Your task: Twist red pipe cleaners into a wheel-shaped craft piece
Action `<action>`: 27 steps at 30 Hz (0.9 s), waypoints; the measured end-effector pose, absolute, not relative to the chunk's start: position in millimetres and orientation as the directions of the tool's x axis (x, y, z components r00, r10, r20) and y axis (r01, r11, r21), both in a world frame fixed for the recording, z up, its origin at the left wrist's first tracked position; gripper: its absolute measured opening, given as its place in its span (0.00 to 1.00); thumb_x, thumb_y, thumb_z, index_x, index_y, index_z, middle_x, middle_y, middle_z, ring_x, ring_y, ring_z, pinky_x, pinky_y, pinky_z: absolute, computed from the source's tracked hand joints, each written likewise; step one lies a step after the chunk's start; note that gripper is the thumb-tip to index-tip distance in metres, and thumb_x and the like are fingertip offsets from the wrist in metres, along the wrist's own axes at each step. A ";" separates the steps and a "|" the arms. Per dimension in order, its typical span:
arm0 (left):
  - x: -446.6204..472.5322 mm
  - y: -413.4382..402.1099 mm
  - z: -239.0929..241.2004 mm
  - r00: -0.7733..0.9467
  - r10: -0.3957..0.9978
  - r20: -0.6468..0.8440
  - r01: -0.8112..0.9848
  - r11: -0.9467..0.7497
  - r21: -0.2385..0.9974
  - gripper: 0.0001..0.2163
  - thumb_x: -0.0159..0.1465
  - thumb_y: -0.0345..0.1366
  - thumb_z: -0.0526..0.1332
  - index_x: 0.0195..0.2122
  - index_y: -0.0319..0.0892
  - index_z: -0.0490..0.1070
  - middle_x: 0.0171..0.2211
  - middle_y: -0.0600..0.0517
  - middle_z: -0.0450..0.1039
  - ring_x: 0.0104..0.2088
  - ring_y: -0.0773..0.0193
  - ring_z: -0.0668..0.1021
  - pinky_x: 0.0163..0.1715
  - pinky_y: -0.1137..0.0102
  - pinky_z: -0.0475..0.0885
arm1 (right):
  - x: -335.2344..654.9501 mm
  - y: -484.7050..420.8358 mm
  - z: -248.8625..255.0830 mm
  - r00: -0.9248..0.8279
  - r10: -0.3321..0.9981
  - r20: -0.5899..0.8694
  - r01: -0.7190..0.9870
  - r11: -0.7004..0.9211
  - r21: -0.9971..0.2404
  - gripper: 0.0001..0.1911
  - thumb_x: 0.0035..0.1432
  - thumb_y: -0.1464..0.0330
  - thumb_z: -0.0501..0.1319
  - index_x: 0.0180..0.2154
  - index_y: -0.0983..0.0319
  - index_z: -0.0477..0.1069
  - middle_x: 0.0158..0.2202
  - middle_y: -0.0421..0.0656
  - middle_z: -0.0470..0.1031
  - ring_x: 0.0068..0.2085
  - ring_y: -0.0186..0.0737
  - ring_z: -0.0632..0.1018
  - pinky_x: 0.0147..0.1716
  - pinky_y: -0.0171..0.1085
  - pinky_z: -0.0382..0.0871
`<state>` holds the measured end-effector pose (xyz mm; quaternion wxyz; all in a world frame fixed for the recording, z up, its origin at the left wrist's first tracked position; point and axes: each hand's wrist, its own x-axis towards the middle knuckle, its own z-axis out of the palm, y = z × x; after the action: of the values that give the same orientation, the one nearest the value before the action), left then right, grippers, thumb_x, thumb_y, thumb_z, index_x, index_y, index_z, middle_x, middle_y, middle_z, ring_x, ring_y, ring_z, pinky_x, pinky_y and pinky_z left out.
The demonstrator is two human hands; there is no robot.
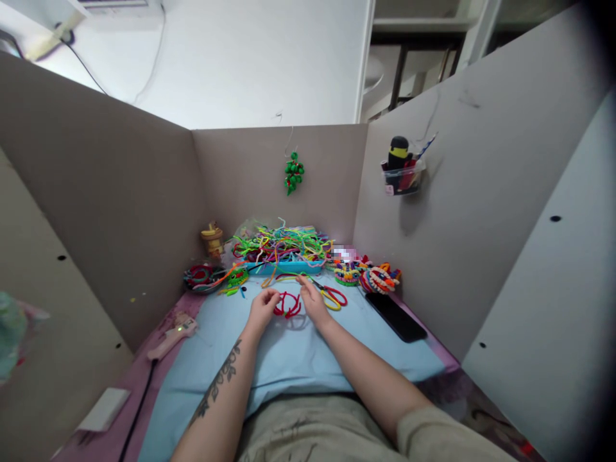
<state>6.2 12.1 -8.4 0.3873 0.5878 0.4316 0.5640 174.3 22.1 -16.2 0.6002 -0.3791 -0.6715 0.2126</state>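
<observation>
Currently, the left hand (pixel 263 309) pinches the red ring (pixel 287 315) — right hand (pixel 314 305) just beside it, fingers straight.

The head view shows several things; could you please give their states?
Red frame: curved into loops
Left hand: pinching the frame
Right hand: open, fingers extended
Scissors: lying down, opening unclear
Phone: lying flat, screen dark
Glue gun: green light lit
Blue tray: heaped with stems
Green ornament: hanging

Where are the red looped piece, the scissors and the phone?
Red looped piece (pixel 291 315): head view, its lower strand.
Scissors (pixel 328 290): head view, where the handles begin.
Phone (pixel 396 317): head view, middle of its dark face.
</observation>
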 end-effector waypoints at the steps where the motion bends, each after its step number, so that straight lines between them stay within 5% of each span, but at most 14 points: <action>1: 5.0 13.6 -8.6 -0.036 0.952 0.303 0.031 -0.302 0.953 0.14 0.52 0.46 0.63 0.28 0.39 0.69 0.20 0.56 0.69 0.22 0.69 0.70 0.25 0.74 0.63 | 175.2 25.5 -18.9 0.015 0.793 0.609 0.206 0.594 -0.778 0.19 0.62 0.61 0.48 0.48 0.62 0.68 0.48 0.49 0.73 0.50 0.44 0.72 0.48 0.44 0.65; 12: 4.1 10.7 -5.4 -0.055 0.991 0.120 -0.234 -0.129 0.964 0.20 0.45 0.50 0.68 0.31 0.39 0.68 0.25 0.53 0.72 0.27 0.66 0.75 0.28 0.72 0.68 | 170.0 30.9 -25.5 -0.110 0.910 0.401 -0.123 0.387 -0.914 0.10 0.51 0.66 0.58 0.38 0.61 0.66 0.24 0.36 0.70 0.29 0.36 0.75 0.32 0.35 0.67; 17: 4.7 9.8 -3.9 -0.010 0.995 0.101 -0.203 -0.101 0.974 0.21 0.45 0.48 0.68 0.35 0.39 0.70 0.27 0.51 0.74 0.25 0.67 0.74 0.27 0.72 0.67 | 170.5 26.8 -22.2 -0.114 0.905 0.410 -0.091 0.401 -0.912 0.07 0.51 0.68 0.54 0.34 0.60 0.64 0.23 0.35 0.67 0.25 0.34 0.71 0.29 0.34 0.65; 27: 6.4 5.6 -4.0 0.066 0.980 0.188 -0.076 -0.183 0.980 0.15 0.48 0.44 0.68 0.30 0.37 0.73 0.24 0.52 0.74 0.25 0.67 0.73 0.27 0.74 0.64 | 167.6 15.7 -14.7 -0.204 0.874 0.441 0.074 0.463 -0.883 0.05 0.49 0.68 0.57 0.27 0.62 0.69 0.22 0.36 0.67 0.24 0.32 0.66 0.26 0.32 0.60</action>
<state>6.4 5.6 -4.0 0.4860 0.5448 0.4150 0.5429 167.6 15.7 -14.7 0.5244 -0.3510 -0.6755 0.3813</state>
